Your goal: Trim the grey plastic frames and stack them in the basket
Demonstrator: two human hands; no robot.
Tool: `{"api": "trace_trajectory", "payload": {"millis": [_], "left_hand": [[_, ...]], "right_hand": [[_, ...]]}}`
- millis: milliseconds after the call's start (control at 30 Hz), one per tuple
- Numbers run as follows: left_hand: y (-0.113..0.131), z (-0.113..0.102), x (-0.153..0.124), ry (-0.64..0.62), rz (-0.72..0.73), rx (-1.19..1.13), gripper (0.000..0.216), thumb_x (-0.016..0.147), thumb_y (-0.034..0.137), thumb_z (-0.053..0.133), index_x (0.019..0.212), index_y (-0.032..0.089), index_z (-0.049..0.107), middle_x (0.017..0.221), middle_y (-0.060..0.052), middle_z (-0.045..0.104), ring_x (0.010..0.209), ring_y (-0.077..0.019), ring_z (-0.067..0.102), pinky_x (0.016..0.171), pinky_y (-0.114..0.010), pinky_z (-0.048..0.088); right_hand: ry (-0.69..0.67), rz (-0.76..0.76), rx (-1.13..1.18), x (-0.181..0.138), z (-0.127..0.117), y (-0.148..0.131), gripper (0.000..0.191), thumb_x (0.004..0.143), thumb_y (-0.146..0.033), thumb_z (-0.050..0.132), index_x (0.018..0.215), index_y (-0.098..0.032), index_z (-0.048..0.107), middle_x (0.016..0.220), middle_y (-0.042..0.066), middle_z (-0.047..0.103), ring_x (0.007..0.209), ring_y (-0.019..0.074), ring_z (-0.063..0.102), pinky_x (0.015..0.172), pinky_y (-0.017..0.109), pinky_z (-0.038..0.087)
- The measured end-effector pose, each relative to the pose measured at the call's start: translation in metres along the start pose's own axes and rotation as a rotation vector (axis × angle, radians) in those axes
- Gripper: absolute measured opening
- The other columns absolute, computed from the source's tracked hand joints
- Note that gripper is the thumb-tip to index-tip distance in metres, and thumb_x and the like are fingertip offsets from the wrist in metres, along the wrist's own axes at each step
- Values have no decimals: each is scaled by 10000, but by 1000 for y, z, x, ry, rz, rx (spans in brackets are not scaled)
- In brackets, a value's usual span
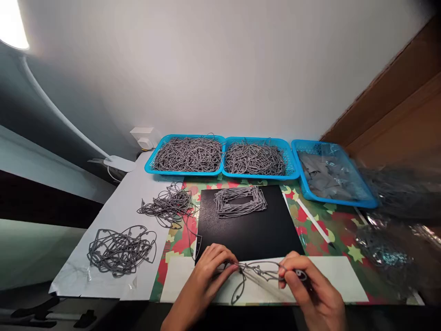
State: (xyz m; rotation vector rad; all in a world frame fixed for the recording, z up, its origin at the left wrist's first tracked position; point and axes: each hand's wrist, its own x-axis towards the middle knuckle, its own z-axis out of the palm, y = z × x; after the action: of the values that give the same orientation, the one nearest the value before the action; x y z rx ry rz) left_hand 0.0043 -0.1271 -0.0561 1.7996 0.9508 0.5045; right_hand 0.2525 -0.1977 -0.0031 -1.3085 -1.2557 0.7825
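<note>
My left hand (212, 271) pinches thin, grey rubber-like gaskets (237, 294) between thumb and fingers, above a white strip (334, 276) at the table's front edge. One loop hangs below those fingers. Several grey strands run across to my right hand (306, 285), which is closed on their other end. A small grey piece with a pale hole shows at its fingers; its kind I cannot make out. Behind both hands lies a black mat (275, 230), bearing a neat stack of rectangular grey gaskets (240, 202).
Loose grey gaskets lie in a near heap (120, 250) and a farther heap (168, 202) at left. Blue baskets (186, 174) along the wall hold more, another blue basket (344, 201) grey pieces. A white pen-like stick (315, 223) and plastic bags (389, 253) are at right.
</note>
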Motion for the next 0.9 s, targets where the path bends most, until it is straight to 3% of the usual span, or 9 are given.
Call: {"api": "trace_trajectory", "payload": {"millis": [100,200,367,500,633,800,900], "left_hand": [[-1,-1,-5,40,-88,-126,202,1200,393,516,1179,271,675,1195,-39,729,1163,-226,672,1065,-339,490],[-5,0,-7,158,-147,-245,314,1207,500,449,1129,252,625,1030,-33,708,988,-204,696,918,-304,544],[-11,7,-6,296,-206,-340,403,1164,619,500,1081,239,605,822,24,545,720,-152,575,679,-240,512],[-2,9,-8,290,-271,-503,480,1095,709,574,1069,232,616,755,54,472,554,-113,427,470,-195,406],[12,4,-6,240,-254,-458,481,1082,679,628,1054,206,713,760,18,537,648,-133,536,572,-201,488],[22,-7,4,118,-239,-398,558,1054,703,653,1318,224,762,816,-2,608,638,-142,573,578,-225,519],[22,-20,4,23,-175,-258,422,1092,608,643,1084,226,822,827,-27,675,661,-153,633,637,-241,544]], "right_hand": [[116,21,-26,3,-9,4,246,1105,-390,712,891,-269,725,714,-22,637,641,133,645,624,182,543],[171,18,-56,4,-12,6,251,1067,-373,753,842,-265,735,661,-26,624,604,142,645,567,186,531],[415,249,-148,0,-6,8,254,962,-492,853,865,-258,836,744,8,729,674,183,704,658,234,578],[401,234,-163,-2,-13,12,277,963,-536,840,896,-270,879,740,12,727,722,200,710,688,247,587],[370,215,-249,-3,-27,16,309,979,-563,810,907,-268,869,880,30,792,736,188,723,646,225,572],[362,223,-376,-1,-43,26,320,1026,-548,754,1112,-255,848,1066,55,817,777,181,761,610,208,583],[333,114,-512,4,-65,38,303,1040,-508,738,1145,-244,842,1067,74,832,786,201,770,575,244,565]]}}
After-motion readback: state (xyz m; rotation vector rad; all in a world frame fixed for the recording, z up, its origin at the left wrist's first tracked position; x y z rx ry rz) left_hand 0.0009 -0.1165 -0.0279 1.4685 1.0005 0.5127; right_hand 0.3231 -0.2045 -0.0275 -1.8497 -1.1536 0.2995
